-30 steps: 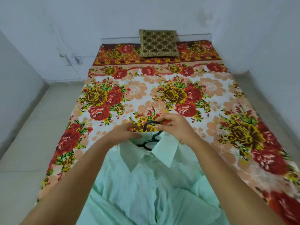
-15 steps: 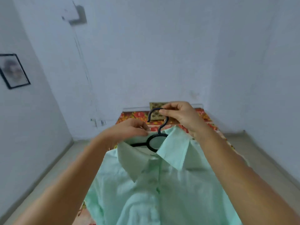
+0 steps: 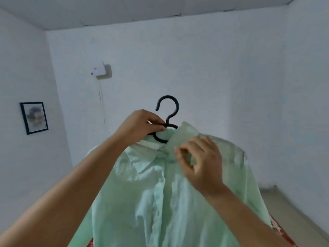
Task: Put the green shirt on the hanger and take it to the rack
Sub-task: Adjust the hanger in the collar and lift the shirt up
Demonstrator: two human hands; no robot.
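The pale green shirt (image 3: 160, 202) hangs in the air in front of me on a black plastic hanger (image 3: 168, 111), whose hook stands free above the collar. My left hand (image 3: 140, 124) grips the hanger at its neck, just below the hook. My right hand (image 3: 199, 163) pinches the right collar flap near the top button. The hanger's arms are hidden inside the shirt. No rack is in view.
White walls close the room ahead and on both sides. A framed picture (image 3: 34, 117) hangs on the left wall and a small white wall box (image 3: 101, 70) with a cord is higher up. A strip of floral bedsheet (image 3: 283, 234) shows at the lower right.
The shirt and hanger rose from the bed to chest height and my view tilted up. My right hand let go of the hook and moved down to the collar; my left hand took the hanger's neck.
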